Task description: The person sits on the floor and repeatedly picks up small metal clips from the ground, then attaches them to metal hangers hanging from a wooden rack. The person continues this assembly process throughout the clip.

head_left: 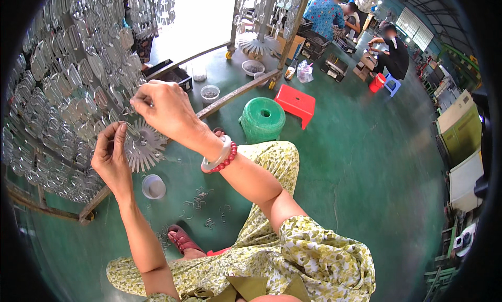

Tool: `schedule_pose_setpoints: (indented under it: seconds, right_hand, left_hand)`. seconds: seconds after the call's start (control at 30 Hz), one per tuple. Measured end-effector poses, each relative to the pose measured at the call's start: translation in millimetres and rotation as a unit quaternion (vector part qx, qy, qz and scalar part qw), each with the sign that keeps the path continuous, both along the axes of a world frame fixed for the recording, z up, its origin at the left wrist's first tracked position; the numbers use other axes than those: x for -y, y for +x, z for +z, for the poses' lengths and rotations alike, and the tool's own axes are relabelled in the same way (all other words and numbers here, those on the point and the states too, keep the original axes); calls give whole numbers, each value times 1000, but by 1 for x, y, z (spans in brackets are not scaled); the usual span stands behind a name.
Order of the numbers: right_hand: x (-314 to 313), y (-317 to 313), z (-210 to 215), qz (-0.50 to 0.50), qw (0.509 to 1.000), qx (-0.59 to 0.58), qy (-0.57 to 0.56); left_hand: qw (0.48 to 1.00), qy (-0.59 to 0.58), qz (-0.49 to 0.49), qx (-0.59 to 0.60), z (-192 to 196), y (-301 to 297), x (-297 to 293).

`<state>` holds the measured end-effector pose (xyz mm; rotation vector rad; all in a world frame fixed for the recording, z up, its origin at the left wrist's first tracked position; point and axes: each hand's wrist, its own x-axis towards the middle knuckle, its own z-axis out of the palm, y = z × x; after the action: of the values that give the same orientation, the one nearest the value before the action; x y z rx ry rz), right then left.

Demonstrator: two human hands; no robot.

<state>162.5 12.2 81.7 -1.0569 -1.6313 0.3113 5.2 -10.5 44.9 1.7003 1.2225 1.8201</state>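
My left hand (112, 158) is raised at the left, its thumb and fingers pinched together; whatever is between them is too small to make out. Further up and to the right, my right hand (166, 111) is also closed in a pinch, with its fingertips and anything in them too small to name. Both hands are close to a rack densely hung with shiny looped metal pieces (78, 87). Just below my right hand, a fan of flat metal strips (146, 147) spreads out at the rack's base. A white plastic tub (153, 187) stands on the floor below it.
A green round stool (256, 121) and a red plastic stool (295, 103) stand to the right. Loose metal hooks (198, 197) lie on the green floor (361, 181). A rusty rack rail (238, 95) crosses beyond my right arm. Several people sit working at the back.
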Motion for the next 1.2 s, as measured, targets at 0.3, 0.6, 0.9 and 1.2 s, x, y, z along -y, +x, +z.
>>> schedule_pose_setpoints:
  seconds: [0.3,0.6,0.9,1.2]
  right_hand:
    - [10,10,-31,45,994,-96,-14]
    - [-1,-14,-3,28,990,-102,93]
    - [61,10,-48,58,987,-65,-134]
    - [71,24,-134,-19,999,-29,-25]
  left_hand:
    - [996,37,39,71,-22,4,0]
    - [998,11,49,35,-24,9,0]
    - [997,51,-65,6,-60,17,7]
    - [988,-92,-96,-75,-98,38,32]
